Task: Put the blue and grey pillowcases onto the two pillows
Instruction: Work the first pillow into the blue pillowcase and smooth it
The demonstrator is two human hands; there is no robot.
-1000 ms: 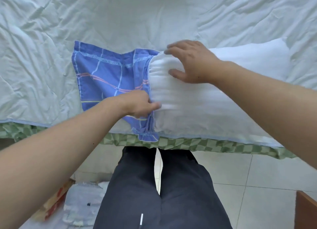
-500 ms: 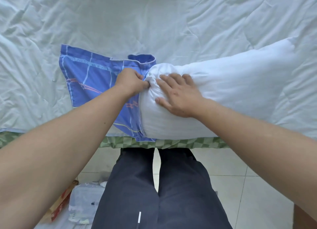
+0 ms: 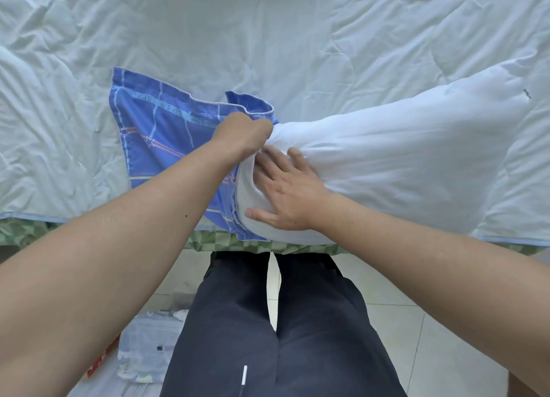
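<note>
Pale rumpled bedsheet [image 3: 268, 33] underneath, stuffing step underway: left hand [image 3: 242, 133] pinches the blue pillowcase [image 3: 160, 135] mouth, right hand [image 3: 285, 188] presses flat-fingered on the white pillow [image 3: 416, 158] end just entering it; next likely shove pillow deeper, drag case over.

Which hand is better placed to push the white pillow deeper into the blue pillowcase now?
Probably the right hand: its spread fingers already press on the white pillow at its bunched end. The left hand grips the blue pillowcase at its opening.
</note>
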